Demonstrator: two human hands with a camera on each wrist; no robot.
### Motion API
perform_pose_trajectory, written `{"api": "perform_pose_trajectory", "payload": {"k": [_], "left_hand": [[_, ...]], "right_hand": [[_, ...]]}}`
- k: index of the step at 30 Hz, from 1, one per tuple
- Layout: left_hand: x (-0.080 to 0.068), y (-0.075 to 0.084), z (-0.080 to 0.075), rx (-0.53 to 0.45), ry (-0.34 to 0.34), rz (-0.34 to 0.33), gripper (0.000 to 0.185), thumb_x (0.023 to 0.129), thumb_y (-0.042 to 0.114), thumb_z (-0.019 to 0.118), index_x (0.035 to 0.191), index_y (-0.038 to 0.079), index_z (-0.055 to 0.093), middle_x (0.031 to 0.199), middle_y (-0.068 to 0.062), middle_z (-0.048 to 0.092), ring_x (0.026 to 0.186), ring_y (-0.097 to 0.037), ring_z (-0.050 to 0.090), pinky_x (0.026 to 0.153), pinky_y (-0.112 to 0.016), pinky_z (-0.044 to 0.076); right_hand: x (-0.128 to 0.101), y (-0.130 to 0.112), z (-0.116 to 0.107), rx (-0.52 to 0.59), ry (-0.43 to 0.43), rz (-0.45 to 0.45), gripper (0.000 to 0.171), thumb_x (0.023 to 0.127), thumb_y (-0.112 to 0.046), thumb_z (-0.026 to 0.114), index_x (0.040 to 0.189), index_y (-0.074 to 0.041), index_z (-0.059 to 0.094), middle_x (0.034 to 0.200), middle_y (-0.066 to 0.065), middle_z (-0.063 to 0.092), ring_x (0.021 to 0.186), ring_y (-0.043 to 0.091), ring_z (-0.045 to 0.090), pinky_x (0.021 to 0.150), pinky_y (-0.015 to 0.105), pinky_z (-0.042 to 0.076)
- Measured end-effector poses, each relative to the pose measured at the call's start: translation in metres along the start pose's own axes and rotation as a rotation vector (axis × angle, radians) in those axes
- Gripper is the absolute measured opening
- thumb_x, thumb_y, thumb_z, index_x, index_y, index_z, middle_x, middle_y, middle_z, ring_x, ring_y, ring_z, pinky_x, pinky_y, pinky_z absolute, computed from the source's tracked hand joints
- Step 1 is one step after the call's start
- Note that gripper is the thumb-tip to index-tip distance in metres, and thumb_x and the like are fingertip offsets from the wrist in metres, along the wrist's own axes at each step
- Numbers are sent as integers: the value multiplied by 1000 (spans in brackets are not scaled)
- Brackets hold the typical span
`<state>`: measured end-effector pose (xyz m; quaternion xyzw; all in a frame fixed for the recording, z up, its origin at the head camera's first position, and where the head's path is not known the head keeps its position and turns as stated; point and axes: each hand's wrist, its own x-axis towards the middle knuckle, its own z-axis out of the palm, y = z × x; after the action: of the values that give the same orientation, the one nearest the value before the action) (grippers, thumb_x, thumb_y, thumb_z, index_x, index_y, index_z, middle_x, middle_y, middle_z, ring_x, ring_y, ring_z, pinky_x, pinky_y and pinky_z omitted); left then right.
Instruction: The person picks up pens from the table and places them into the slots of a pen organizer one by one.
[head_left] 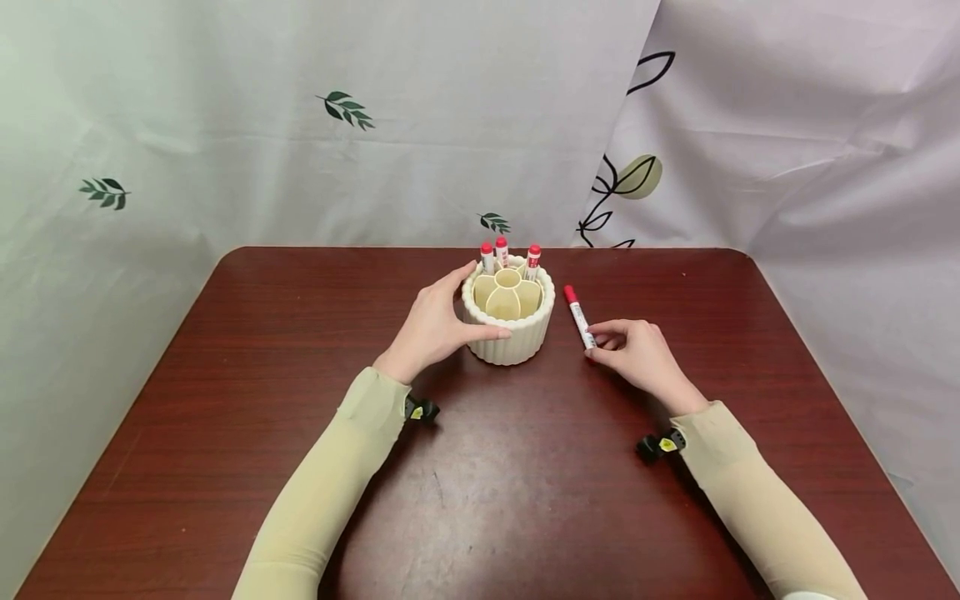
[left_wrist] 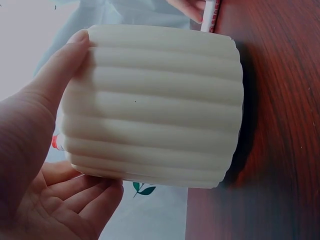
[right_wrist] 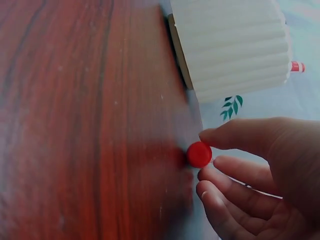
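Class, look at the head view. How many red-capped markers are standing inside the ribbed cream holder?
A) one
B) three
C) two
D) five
B: three red-capped markers stand at the back of the holder, which the left hand holds, while a fourth marker lies on the table at the right hand.

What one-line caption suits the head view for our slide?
Left hand holds a ribbed cream pen holder with three red-capped markers while the right hand pinches a fourth marker lying on the table.
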<state>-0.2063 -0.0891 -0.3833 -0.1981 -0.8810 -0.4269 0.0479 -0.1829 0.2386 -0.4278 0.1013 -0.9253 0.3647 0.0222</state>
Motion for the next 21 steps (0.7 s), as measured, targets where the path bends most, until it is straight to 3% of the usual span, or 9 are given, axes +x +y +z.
{"api": "perform_pose_trajectory", "payload": {"k": [14,21], "left_hand": [[0,0,0,-8,-9,-13,115,66,58,92,157,12,40,149,4,52,123,-11,55,102,-29,45],[0,0,0,-19,-13,-11,114,65,57,92,157,14,40,148,5,52,123,-11,56,102,-30,45]], "right_hand": [[1,3,-1,-42,40,34,25,80,-10,81,105,-5,79,77,0,70,65,15,65,60,26,48],[2,1,-8,-13,156,11,23,83,-7,74,105,-4,79,80,3,72,68,15,66,61,19,47]]}}
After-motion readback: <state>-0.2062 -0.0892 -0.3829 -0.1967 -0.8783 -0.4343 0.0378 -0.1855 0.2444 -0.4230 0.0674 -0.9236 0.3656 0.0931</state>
